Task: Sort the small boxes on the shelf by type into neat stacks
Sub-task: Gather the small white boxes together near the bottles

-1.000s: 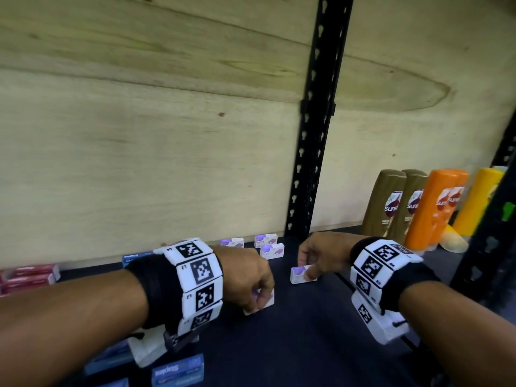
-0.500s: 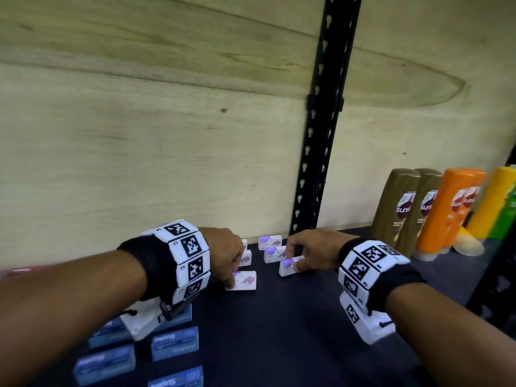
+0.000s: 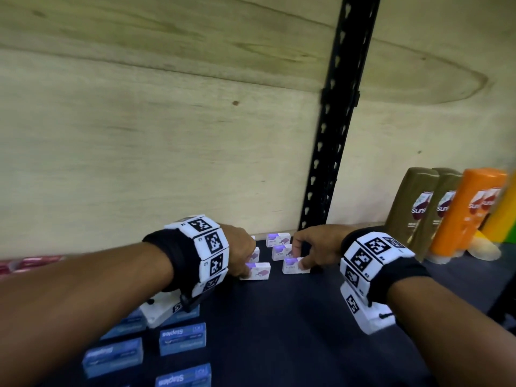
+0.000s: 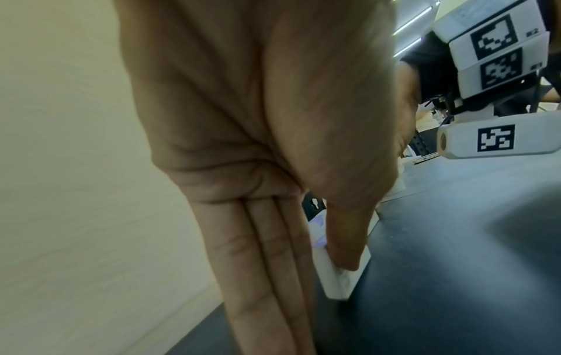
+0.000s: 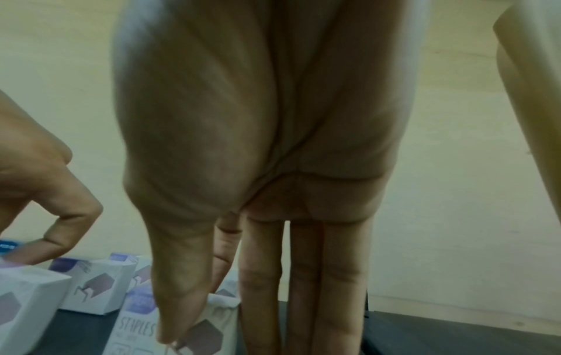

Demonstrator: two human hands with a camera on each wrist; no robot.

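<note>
Several small white-and-purple staple boxes sit in two short rows near the back wall. My left hand (image 3: 242,265) pinches the front box of the left row (image 3: 258,271); in the left wrist view its thumb presses that box (image 4: 335,282) against straight fingers (image 4: 267,276). My right hand (image 3: 300,258) pinches the front box of the right row (image 3: 291,266), and in the right wrist view the box (image 5: 139,329) sits between thumb and fingers (image 5: 261,300). Behind it stand two more boxes (image 3: 280,251) (image 3: 277,238). Both held boxes rest on the dark shelf (image 3: 293,325).
Blue staple boxes (image 3: 183,337) lie at the front left, one pair (image 3: 113,356) beside them. Red boxes (image 3: 28,262) are blurred at far left. Brown (image 3: 413,213) and orange shampoo bottles (image 3: 472,210) stand at right. A black upright post (image 3: 332,152) runs up the plywood wall.
Both hands have moved their white-and-purple boxes back towards the wall, in line with the other boxes of that kind. The head view has tilted down, showing more blue boxes.
</note>
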